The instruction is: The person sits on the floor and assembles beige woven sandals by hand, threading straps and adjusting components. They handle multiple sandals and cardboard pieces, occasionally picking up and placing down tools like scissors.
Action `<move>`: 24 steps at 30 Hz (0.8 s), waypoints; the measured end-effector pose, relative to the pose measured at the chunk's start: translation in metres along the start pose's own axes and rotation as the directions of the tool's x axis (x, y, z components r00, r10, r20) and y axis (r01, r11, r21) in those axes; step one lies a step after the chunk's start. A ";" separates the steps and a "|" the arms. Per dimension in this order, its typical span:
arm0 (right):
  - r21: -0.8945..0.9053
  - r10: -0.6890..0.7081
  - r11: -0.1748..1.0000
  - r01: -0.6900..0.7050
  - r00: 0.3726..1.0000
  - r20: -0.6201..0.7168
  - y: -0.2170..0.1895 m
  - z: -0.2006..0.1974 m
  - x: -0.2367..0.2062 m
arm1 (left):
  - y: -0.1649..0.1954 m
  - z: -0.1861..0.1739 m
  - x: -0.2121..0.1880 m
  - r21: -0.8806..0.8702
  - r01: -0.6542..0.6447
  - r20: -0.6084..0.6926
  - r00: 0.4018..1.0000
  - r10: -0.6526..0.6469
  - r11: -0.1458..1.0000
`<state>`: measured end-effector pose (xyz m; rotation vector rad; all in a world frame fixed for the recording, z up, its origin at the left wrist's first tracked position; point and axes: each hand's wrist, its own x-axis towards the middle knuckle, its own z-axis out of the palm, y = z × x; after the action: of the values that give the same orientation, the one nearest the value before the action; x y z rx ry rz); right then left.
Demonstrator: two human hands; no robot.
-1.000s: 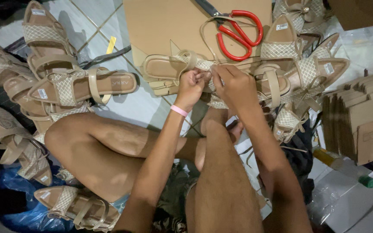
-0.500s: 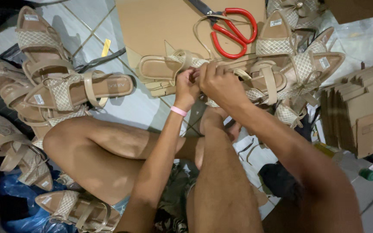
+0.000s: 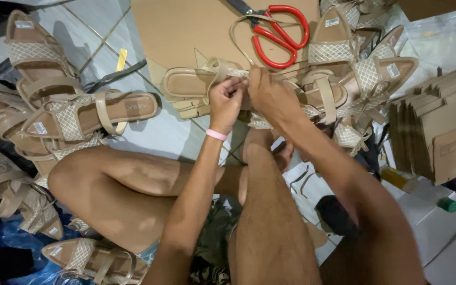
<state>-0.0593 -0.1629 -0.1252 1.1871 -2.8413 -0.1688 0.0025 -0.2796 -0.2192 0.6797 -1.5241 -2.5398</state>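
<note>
Both-handed: left hand (image 3: 227, 101) and right hand (image 3: 271, 95) have fingers pinched closed on the strap of a beige sandal (image 3: 196, 84) at 12 o'clock. Red scissors (image 3: 278, 36) lie on cardboard (image 3: 186, 31) beyond; a sandal pile (image 3: 69, 113) sits on the tiled floor (image 3: 154, 134) at 9 o'clock.

Small white rectangular stickers (image 3: 333, 22) sit on the insoles of several tan sandals, one at the top right, another (image 3: 40, 127) on a sandal at the left. A stack of flattened brown cardboard boxes (image 3: 439, 124) stands on edge at the right. A flat brown cardboard sheet (image 3: 186, 26) lies at the top under red scissors. Clear plastic wrapping (image 3: 439, 37) is crumpled at the upper right.
</note>
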 end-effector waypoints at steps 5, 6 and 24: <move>0.321 0.052 0.947 -0.013 0.992 -0.113 0.003 0.011 -0.009 | 0.000 0.006 0.004 0.248 0.024 -0.099 0.995 0.001 0.969; 0.435 0.073 0.900 -0.007 0.988 -0.133 0.003 0.012 -0.009 | 0.001 0.007 0.005 0.275 0.024 -0.106 0.994 0.005 0.961; 0.745 0.140 0.664 -0.071 0.990 -0.031 0.021 -0.036 -0.003 | 0.008 0.006 0.003 -0.038 0.137 0.024 0.990 -0.137 0.990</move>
<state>-0.0683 -0.1489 -0.0874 1.0367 -2.9377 1.1392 -0.0038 -0.2796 -0.2108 0.7801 -1.4783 -2.6770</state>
